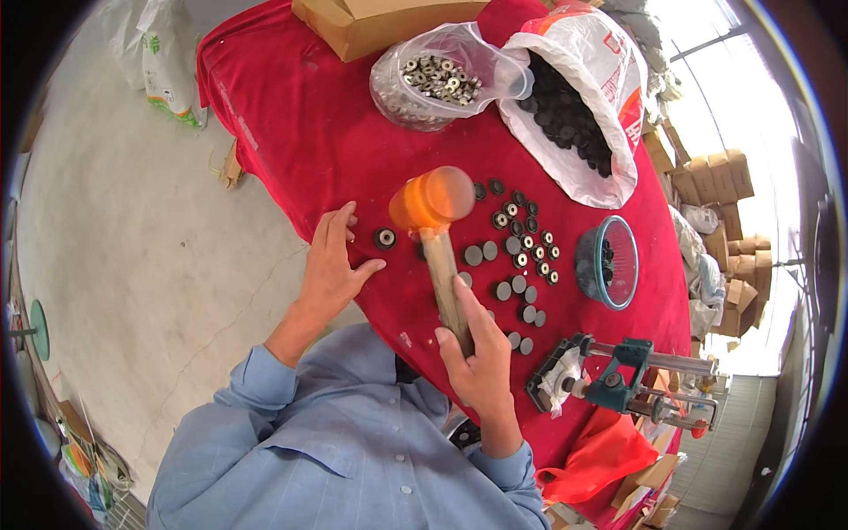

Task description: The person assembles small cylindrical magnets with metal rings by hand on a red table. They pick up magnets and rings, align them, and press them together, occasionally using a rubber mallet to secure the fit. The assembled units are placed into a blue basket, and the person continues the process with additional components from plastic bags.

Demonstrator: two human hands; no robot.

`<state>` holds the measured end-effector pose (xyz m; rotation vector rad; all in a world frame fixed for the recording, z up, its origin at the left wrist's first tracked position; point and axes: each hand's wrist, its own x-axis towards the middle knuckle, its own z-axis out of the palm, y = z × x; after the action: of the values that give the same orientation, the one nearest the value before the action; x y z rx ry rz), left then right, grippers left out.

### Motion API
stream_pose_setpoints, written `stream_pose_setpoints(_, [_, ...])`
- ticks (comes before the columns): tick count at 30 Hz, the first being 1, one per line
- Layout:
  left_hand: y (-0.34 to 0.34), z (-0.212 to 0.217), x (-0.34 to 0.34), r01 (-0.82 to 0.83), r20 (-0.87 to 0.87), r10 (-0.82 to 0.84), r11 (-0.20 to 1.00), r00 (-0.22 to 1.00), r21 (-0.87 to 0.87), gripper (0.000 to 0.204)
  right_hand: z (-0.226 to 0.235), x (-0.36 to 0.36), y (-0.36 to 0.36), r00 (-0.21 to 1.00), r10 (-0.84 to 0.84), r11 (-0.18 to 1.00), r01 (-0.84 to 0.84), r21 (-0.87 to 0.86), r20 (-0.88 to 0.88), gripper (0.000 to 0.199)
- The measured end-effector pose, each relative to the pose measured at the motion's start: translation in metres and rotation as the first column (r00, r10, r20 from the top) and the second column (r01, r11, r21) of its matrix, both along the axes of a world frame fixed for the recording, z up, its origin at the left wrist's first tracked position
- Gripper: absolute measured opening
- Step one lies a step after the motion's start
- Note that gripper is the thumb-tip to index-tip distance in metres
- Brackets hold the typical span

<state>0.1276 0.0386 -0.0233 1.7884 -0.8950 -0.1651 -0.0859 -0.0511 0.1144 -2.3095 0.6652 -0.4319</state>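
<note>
My right hand (480,360) grips the wooden handle of a mallet (433,201) with an orange, translucent head, held above the red cloth. My left hand (330,263) is spread, thumb and fingers apart, beside a single round black part with a metal ring in its centre (384,238); nothing shows in its grasp. To the right of the mallet lie several black round caps with metal centres (538,253) and several plain dark discs (503,291). The mallet covers part of the cloth, and a dark piece partly shows beneath it.
A clear bag of small metal rings (389,93) and a white sack of black caps (609,190) stand at the back, near a cardboard box (389,26). On the right are a teal-rimmed basket (634,265) and a green hand press (629,375) on the red-covered table (300,132).
</note>
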Motion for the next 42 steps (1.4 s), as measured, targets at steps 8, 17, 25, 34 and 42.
stream_pose_setpoints(8, [-0.001, -0.003, 0.0, 0.016, 0.0, -0.016, 1.0, 1.0, -0.025, 0.105, -0.031, -0.003, 0.024, 0.991, -0.073, 0.989, 0.087, 0.124, -0.111, 0.07])
stream_pose_setpoints(17, [0.0, 0.004, 0.0, 0.029, 0.013, -0.029, 1.0, 1.0, 0.003, 0.099, -0.002, -0.007, 0.006, 0.988, -0.152, 0.964, 0.149, 0.221, -0.004, 0.068])
stream_pose_setpoints(25, [0.0, -0.001, 0.0, 0.034, 0.02, -0.034, 0.999, 0.999, -0.012, 0.1, -0.028, 0.0, 0.02, 0.999, -0.036, 0.995, 0.039, -0.094, 0.037, 0.068])
stream_pose_setpoints(34, [-0.01, 0.014, 0.003, 0.05, 0.174, -0.06, 0.997, 0.983, 0.065, 0.063, -0.013, 0.015, 0.005, 0.973, -0.226, 0.948, 0.229, 0.222, -0.039, 0.07])
stream_pose_setpoints(42, [-0.018, 0.024, 0.007, 0.149, 0.043, -0.159, 0.973, 0.986, 0.175, 0.026, -0.037, 0.054, 0.001, 0.975, -0.217, 0.973, 0.212, -0.087, -0.048, 0.071])
